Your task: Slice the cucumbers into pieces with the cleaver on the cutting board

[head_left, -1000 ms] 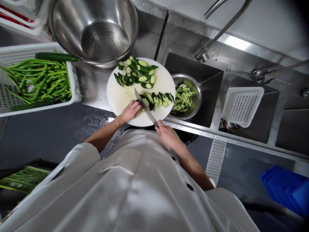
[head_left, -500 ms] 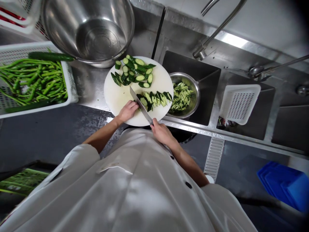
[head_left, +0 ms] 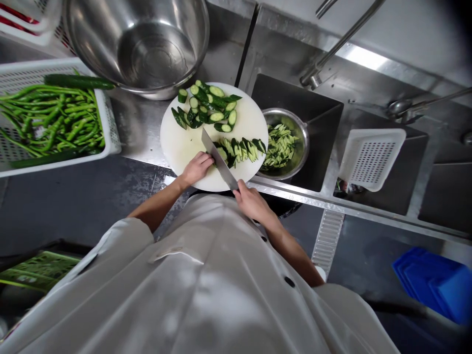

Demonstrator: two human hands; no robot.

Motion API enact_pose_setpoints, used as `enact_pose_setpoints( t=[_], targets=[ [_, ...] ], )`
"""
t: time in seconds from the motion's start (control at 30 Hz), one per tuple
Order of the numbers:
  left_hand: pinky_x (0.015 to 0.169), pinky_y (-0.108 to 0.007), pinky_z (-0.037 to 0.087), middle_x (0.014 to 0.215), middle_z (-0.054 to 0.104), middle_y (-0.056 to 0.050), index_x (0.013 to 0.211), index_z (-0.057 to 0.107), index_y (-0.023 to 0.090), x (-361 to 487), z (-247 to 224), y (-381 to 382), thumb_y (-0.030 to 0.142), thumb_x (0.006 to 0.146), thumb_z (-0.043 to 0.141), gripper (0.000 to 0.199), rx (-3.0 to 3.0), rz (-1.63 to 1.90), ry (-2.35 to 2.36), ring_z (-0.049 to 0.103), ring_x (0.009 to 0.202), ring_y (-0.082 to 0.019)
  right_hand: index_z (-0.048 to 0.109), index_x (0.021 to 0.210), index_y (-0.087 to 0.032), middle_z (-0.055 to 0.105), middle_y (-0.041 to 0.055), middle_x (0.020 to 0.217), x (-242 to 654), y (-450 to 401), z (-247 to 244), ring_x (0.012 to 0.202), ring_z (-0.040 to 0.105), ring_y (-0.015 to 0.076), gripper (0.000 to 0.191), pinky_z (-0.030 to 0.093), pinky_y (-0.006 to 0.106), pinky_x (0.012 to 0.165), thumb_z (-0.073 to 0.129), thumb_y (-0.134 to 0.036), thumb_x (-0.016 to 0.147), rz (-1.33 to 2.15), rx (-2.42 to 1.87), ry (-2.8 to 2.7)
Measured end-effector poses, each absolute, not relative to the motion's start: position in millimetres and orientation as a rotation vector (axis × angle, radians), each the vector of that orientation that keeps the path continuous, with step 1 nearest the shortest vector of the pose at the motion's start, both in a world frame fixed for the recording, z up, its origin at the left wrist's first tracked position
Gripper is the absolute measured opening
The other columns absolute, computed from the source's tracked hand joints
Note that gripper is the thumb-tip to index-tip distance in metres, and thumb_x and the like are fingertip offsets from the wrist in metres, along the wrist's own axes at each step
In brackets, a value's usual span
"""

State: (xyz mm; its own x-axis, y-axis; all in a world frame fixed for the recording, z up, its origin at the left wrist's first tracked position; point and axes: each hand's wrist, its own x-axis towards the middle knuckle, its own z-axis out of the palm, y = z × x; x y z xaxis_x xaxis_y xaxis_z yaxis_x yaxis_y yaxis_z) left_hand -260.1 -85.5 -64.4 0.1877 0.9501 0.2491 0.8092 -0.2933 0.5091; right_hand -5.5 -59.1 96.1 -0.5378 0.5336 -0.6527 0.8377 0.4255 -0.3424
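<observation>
My right hand point(head_left: 253, 200) grips the handle of a kitchen knife point(head_left: 220, 160), its blade slanting up and left over the round white cutting board point(head_left: 177, 147). On the blade's left side, the curled fingers of my left hand point(head_left: 198, 168) press on a cucumber piece that they mostly hide. Right of the blade lies a row of cut cucumber slices point(head_left: 243, 149). Thick cucumber chunks point(head_left: 206, 105) are heaped at the board's far side. A steel bowl point(head_left: 303, 160) of cucumber strips point(head_left: 280, 146) sits in the sink, close by the board's right edge.
A large steel basin point(head_left: 158, 54) stands behind the board. At left, a white basket point(head_left: 110, 125) holds green peppers point(head_left: 51, 120) and whole cucumbers point(head_left: 79, 82). Right of the bowl are a faucet point(head_left: 313, 76) and a white perforated basket point(head_left: 372, 160). Blue bins point(head_left: 433, 282) lie low at right.
The view has shifted slightly, so the board and sink sit a little further right. Both hands keep nearly the same places on the knife and the cucumber piece.
</observation>
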Motion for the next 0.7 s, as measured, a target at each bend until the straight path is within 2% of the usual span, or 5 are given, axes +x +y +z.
enact_pose_setpoints(
  t=[0.23,0.37,0.53,0.6,0.7],
  targets=[
    [0.089,-0.041,0.057,0.103,0.069,-0.011,0.104,0.068,0.020,-269.6,-64.0,-83.6,0.023,0.105,0.041,0.027,2.112,0.890,1.732,0.062,0.099,-0.024,0.048,0.144,-0.016,0.076,0.0129,0.100,11.2,-58.1,95.8,0.095,0.069,0.0313,0.041,0.043,0.033,0.077,0.034,-0.037,0.111,-0.871,1.227,2.317],
    [0.099,-0.046,0.054,0.115,0.064,-0.012,0.118,0.064,0.019,-313.4,-39.1,-32.5,0.031,0.107,0.043,0.027,1.933,1.049,2.022,0.061,0.113,-0.025,0.054,0.137,-0.017,0.076,0.0112,0.100,49.5,-58.1,113.1,0.095,0.069,0.0287,0.037,0.042,0.031,0.077,0.034,-0.034,0.111,-0.871,1.110,2.388],
    [0.118,-0.067,0.034,0.152,0.047,-0.015,0.131,0.064,0.016,-317.2,-10.9,69.0,0.050,0.094,0.071,0.051,2.289,0.539,1.652,0.041,0.143,-0.043,0.059,0.128,-0.023,0.076,0.0056,0.096,52.0,-60.8,102.2,0.087,0.069,0.0227,0.029,0.038,0.027,0.073,0.040,-0.036,0.111,-0.881,0.902,2.348],
    [0.118,-0.074,0.028,0.154,0.046,-0.012,0.126,0.069,0.021,-299.0,-14.7,95.1,0.053,0.085,0.080,0.053,2.308,0.371,1.539,0.038,0.143,-0.048,0.059,0.130,-0.024,0.076,0.0052,0.098,41.0,-62.4,92.4,0.087,0.069,0.0215,0.028,0.037,0.026,0.073,0.041,-0.036,0.111,-0.911,0.914,2.331],
    [0.118,-0.073,0.026,0.147,0.053,-0.008,0.115,0.075,0.025,-283.8,-23.4,106.7,0.054,0.083,0.080,0.043,2.290,0.328,1.492,0.043,0.140,-0.045,0.056,0.136,-0.022,0.077,0.0065,0.103,29.2,-62.5,81.1,0.092,0.070,0.0219,0.031,0.038,0.026,0.076,0.041,-0.032,0.111,-0.975,1.010,2.333]
  ],
)
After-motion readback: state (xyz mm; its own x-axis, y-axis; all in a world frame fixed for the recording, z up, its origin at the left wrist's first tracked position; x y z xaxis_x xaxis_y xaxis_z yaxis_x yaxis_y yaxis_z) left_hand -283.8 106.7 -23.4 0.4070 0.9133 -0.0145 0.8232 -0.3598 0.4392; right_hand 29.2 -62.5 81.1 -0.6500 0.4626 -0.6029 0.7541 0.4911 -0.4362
